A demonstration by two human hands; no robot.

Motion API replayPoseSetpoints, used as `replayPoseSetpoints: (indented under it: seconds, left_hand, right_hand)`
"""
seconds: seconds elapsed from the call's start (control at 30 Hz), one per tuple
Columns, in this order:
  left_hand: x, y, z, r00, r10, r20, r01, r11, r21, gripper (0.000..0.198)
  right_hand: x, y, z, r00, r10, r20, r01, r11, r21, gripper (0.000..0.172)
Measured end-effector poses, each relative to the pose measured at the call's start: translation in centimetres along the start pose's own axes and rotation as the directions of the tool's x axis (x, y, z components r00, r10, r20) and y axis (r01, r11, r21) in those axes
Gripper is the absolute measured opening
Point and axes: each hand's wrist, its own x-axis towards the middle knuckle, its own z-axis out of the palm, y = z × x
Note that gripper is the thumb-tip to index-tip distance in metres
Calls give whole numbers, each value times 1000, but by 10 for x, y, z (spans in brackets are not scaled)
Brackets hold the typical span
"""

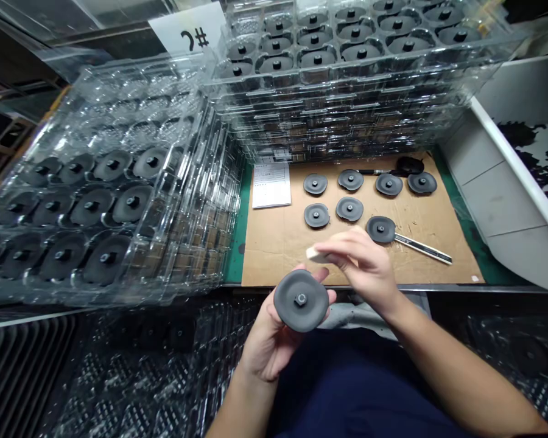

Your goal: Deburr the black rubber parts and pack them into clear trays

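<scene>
Your rubber disc (pixel 300 300) is matte charcoal and your small block (pixel 317 255) off-white, above tan cardboard (pixel 438 213) bordered by a green mat (pixel 237 243).

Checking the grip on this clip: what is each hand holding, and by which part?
The left hand cradles a dark rubber disc by its underside and rim, central nut facing up. The right hand pinches a small white pad by one end.

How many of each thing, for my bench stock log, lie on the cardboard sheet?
On the cardboard sheet:
Black discs with centre bolts: 7
Utility knife: 1
Black-handled tool: 1
Printed paper sheet: 1
Total: 10
</scene>
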Motion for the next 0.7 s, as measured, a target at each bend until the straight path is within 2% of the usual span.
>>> replayPoseSetpoints:
  seconds: [0.07,0.17,0.27,0.37,0.5,0.53,0.57,0.63,0.7]
  left_hand:
    - [-1,-4,0,1000,-24,5,24,999,-28,50]
    - [-1,-10,2,1000,-26,1,26,998,-55,45]
    - [0,-15,5,999,-19,40,21,998,-66,47]
    - [1,-17,8,997,-23,73,28,997,-68,49]
    - [5,-21,12,995,-42,94,47,997,-55,52]
    - [6,-22,14,993,-48,107,52,998,-41,52]
    - [7,-23,16,992,-50,115,52,999,-15,52]
    - [7,-26,20,994,-9,113,-2,995,95,51]
    - [7,-29,23,985,116,128,-152,934,323,50]
  right_hand:
    - [-7,25,9,988,154,19,-154,988,8,24]
    - [-20,50,15,980,179,84,-175,983,-52,22]
    - [-32,57,10,978,210,4,-208,972,-105,31]
    - [-38,49,-3,962,258,-84,-265,961,-84,35]
    - [-35,15,-32,895,422,-144,-399,902,163,58]
    - [-33,4,-41,894,425,-141,-397,899,187,59]
    - [-32,-8,-51,915,383,-127,-360,917,175,55]
    - [-30,-30,-70,977,198,-82,-189,976,104,40]
    - [-31,-42,-83,999,31,-23,-30,998,54,35]
